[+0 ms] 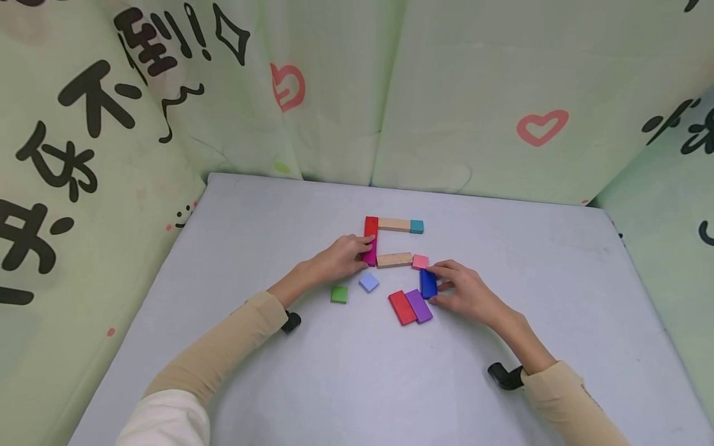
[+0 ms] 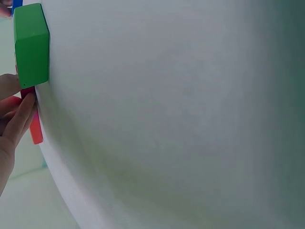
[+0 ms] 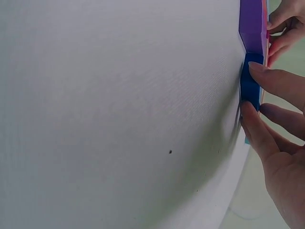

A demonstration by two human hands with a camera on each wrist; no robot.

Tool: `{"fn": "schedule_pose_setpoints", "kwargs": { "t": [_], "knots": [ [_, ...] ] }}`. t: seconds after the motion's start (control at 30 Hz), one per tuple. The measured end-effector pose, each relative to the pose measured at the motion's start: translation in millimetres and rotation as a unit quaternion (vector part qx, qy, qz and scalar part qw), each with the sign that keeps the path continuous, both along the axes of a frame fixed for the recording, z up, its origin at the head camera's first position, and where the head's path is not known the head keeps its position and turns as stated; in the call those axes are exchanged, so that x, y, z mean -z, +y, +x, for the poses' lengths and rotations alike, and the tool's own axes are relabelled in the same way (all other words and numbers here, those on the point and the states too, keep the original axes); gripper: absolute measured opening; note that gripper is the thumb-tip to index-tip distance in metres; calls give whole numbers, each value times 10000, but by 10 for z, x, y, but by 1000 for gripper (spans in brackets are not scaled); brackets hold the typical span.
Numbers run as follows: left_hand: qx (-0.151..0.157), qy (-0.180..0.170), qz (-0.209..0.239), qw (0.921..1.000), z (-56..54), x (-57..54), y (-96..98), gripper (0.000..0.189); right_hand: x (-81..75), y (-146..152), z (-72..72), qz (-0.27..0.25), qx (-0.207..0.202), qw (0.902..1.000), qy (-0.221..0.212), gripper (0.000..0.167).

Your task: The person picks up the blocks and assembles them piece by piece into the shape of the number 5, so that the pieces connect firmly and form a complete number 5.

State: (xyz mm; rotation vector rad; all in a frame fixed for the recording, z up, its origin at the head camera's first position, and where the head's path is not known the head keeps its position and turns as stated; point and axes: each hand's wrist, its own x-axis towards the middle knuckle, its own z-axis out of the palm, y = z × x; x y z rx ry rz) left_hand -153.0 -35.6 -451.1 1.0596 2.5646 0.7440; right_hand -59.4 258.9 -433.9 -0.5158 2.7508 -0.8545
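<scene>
My left hand (image 1: 343, 257) pinches a magenta block (image 1: 369, 257), which lines up end to end with a red block (image 1: 370, 226). On the other side, my right hand (image 1: 467, 292) grips a blue block (image 1: 427, 284) between thumb and fingers; the right wrist view shows that blue block (image 3: 250, 85) lying on the table. Its upper end is close to a pink block (image 1: 421, 261). A wooden block (image 1: 393, 260) runs from the magenta block to the pink one. Above, another wooden block (image 1: 393, 224) joins the red block to a teal block (image 1: 416, 227).
Beside the blue block, a purple block (image 1: 419, 306) and a second red block (image 1: 402, 308) lie slanted side by side. A green block (image 1: 339, 294) and a light blue block (image 1: 369, 282) sit below my left hand. Printed curtains (image 1: 446, 93) surround the table (image 1: 334, 384).
</scene>
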Motion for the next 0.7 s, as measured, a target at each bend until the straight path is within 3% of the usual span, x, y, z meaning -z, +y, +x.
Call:
{"fn": "schedule_pose_setpoints", "kwargs": {
  "t": [0.7],
  "knots": [
    [-52,-7,-51,10000,10,-6,3,48,-1,25,14,-71,11,10000,22,56]
  ]
}}
